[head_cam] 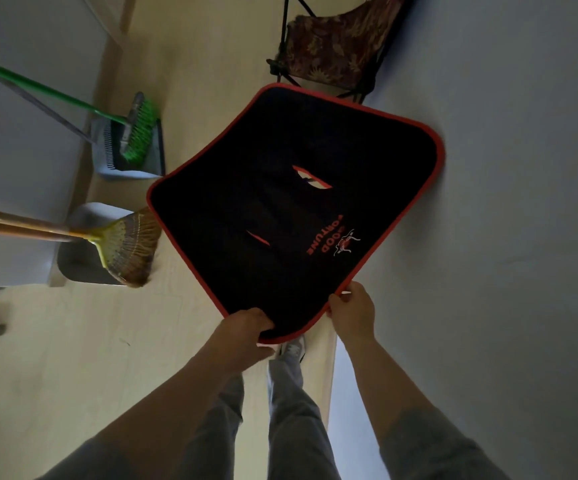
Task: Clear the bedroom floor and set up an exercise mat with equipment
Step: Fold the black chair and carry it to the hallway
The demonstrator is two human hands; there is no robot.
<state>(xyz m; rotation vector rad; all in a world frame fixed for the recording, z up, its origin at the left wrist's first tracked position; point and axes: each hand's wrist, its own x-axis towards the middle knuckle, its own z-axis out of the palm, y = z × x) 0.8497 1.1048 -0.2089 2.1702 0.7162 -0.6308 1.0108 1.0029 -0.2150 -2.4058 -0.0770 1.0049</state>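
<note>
At far left a green broom (pixel 138 133) stands with its head in a grey dustpan (pixel 105 162). Nearer, a straw broom (pixel 128 247) lies over a second pan (pixel 83 216). A patterned folding chair (pixel 336 46) stands far off by the right wall (pixel 523 168).

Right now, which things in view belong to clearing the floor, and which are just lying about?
In the job: black red-trimmed panel, gripped at its near corner by the left hand and right hand.

Lying about: folding chair, green broom, grey dustpan, straw broom, all untouched.
</note>
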